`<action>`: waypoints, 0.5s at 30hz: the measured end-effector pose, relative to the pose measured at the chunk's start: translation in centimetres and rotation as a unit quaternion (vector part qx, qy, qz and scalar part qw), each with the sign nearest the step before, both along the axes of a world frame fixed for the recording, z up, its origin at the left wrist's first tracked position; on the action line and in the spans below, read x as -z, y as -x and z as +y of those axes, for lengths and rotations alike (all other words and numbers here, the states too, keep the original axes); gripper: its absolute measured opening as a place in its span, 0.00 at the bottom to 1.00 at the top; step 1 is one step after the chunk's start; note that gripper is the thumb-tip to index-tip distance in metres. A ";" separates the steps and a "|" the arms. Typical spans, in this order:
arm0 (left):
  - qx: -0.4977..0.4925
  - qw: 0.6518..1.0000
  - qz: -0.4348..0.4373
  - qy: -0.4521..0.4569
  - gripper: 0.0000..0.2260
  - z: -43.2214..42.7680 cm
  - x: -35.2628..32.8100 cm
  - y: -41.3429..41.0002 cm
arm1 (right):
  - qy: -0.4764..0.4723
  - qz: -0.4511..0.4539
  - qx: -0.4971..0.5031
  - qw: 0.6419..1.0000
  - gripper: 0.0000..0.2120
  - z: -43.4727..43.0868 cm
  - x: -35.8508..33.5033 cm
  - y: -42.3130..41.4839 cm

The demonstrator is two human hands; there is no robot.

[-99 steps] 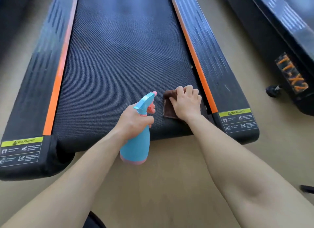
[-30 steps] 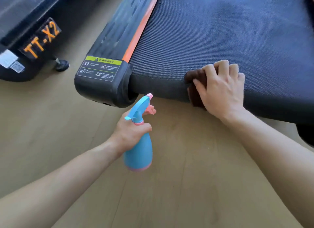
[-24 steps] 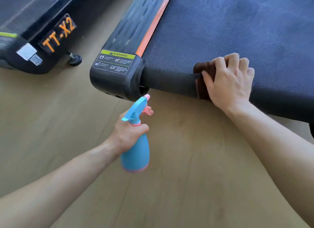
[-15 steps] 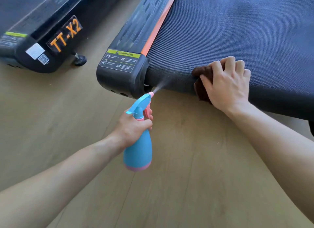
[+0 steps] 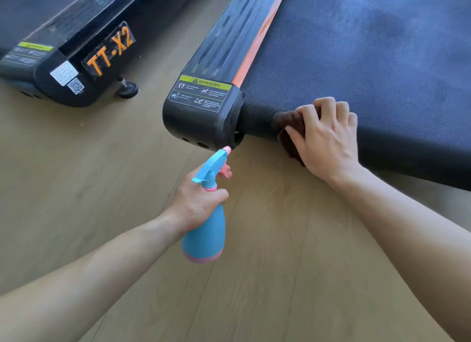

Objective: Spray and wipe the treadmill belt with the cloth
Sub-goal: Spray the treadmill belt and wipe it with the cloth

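Observation:
The dark treadmill belt [image 5: 356,56] fills the upper right, curving down over its rear roller. My right hand [image 5: 326,140] holds a brown cloth [image 5: 285,119] against that rear edge, fingers curled over it, most of the cloth hidden under the palm. My left hand [image 5: 198,201] grips the neck of a blue spray bottle [image 5: 204,234] with a pink base, over the floor. A finger rests on the pink trigger, and the nozzle points at the belt's left rear corner. No mist shows.
A black side rail with an orange stripe ends in an end cap [image 5: 198,117] bearing a yellow warning label. A second treadmill [image 5: 63,61] marked TT-X2, with a small wheel [image 5: 128,89], stands at the left. Wooden floor [image 5: 76,188] lies below.
The view swung from the belt's right rear corner to its left rear corner. Half a second ago the bottle sprayed mist at the belt edge; the mist is gone. The cloth slid left along the edge.

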State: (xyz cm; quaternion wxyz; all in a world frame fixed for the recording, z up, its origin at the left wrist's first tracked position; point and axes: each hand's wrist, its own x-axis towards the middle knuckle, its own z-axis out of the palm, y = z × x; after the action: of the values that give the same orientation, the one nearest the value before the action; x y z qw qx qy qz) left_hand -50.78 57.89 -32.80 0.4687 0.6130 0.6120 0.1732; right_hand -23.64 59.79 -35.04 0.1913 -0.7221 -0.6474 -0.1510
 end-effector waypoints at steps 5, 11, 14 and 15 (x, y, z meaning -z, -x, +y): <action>-0.001 1.000 -0.011 -0.010 0.20 1.4 -0.1 0.9 | -0.033 -0.107 -0.037 0.993 0.18 4.7 0.8 4.6; 0.006 0.999 -0.033 -0.014 0.19 2.9 0.1 1.4 | -0.078 -0.222 -0.154 0.960 0.09 4.8 1.9 2.9; 0.013 0.999 -0.052 -0.005 0.19 3.4 0.3 1.5 | -0.085 -0.309 -0.220 0.921 0.09 1.4 3.4 -0.8; 0.010 0.998 -0.056 -0.001 0.19 3.6 0.3 1.5 | -0.087 -0.323 -0.224 0.915 0.09 1.1 3.5 -1.4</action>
State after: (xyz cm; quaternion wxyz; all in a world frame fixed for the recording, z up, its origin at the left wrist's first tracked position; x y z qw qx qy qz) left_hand -52.25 61.50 -33.11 0.5035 0.6085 0.5788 0.2030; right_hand -22.27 60.89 -38.51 0.0630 -0.4503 -0.8032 -0.3849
